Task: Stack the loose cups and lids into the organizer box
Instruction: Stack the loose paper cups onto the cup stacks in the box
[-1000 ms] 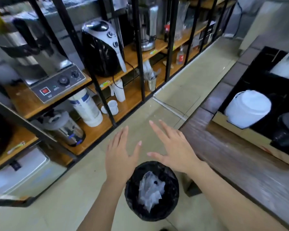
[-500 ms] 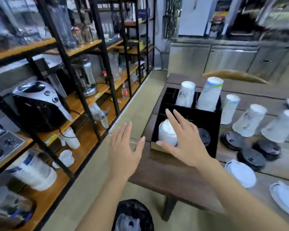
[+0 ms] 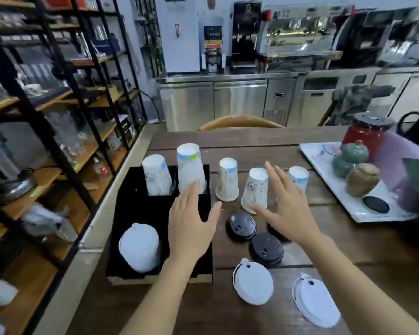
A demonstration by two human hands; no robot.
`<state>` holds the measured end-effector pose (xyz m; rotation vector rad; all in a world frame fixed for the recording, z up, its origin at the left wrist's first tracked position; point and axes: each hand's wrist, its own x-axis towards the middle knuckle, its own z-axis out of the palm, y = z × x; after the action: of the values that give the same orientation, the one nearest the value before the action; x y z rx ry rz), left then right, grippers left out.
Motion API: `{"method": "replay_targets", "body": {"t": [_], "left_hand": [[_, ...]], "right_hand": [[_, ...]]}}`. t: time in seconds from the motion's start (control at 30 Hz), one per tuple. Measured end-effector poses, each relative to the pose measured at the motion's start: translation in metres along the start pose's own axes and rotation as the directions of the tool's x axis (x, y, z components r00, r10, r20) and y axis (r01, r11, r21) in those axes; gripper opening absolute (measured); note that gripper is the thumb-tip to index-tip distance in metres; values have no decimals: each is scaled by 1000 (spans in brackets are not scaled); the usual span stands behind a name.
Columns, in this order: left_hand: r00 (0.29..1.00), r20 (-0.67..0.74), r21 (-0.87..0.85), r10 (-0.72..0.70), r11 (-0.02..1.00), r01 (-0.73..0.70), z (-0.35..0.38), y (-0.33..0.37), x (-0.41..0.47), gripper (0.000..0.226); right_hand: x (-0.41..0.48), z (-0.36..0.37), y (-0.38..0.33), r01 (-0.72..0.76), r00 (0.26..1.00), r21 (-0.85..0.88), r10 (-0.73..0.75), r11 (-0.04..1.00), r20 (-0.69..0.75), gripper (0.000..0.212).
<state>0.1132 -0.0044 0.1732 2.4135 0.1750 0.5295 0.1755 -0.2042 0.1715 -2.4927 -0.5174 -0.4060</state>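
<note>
Your left hand (image 3: 191, 228) hovers palm down over the right side of the black organizer box (image 3: 131, 213), fingers straight and loosely together, thumb stuck out to the right; it holds nothing. Your right hand (image 3: 288, 209) is stretched forward over the wooden table (image 3: 348, 250), also palm down, fingers extended and slightly fanned, thumb pointing left toward the base of an upside-down paper cup (image 3: 255, 189). It grips nothing; whether the thumb tip touches that cup you cannot tell.

In the box, two inverted cup stacks (image 3: 157, 175) stand in the far compartments, and a stack of white lids (image 3: 139, 247) leans in the near left one. Loose on the table just right of the box stands another inverted cup (image 3: 227, 178), and a third (image 3: 298, 176) shows behind your right hand's fingers. Two black lids (image 3: 241, 224) lie near your hands, one (image 3: 266, 249) closer to you, and a further dark one is mostly hidden under your right palm. Two white lids (image 3: 253, 282) lie nearest you, the second (image 3: 316, 299) off to the right.
</note>
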Motion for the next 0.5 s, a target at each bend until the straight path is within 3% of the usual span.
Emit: {"method": "replay_targets", "body": {"t": [0.33,0.5], "left_hand": [[995,88,14,38,999,-39,107,38,81,67],[954,301,20,16,1000,-23,141,27,103,70]], "right_hand": [[68,14,108,-76,986,17,72,997,151,91],[83,46,118,-95,972,132,63,987,228,92]]}}
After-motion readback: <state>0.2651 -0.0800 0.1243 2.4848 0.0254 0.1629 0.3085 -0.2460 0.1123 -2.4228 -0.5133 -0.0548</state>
